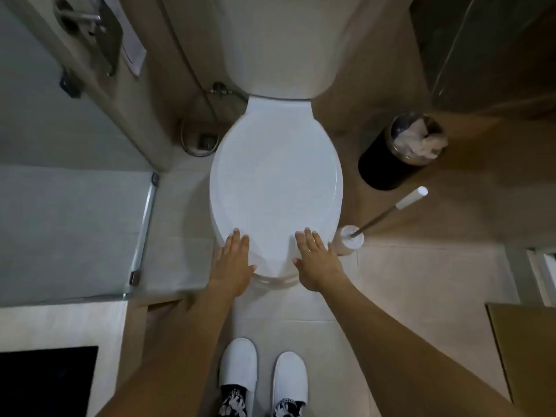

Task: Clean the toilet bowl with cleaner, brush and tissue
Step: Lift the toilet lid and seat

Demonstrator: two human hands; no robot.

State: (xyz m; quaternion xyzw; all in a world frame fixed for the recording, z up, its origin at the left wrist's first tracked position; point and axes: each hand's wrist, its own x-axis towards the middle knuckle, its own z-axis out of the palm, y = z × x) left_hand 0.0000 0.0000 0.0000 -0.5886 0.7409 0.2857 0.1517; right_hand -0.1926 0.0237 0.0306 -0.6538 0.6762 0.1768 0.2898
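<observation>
We stand on pale floor tiles, a glass shower screen at our left, beige wall tiles ahead, and a black bin stuffed with white paper.

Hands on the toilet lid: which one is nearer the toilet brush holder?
The right hand. It rests flat on the front right of the closed toilet lid, beside the white toilet brush holder; the left hand lies on the lid's far side.
</observation>
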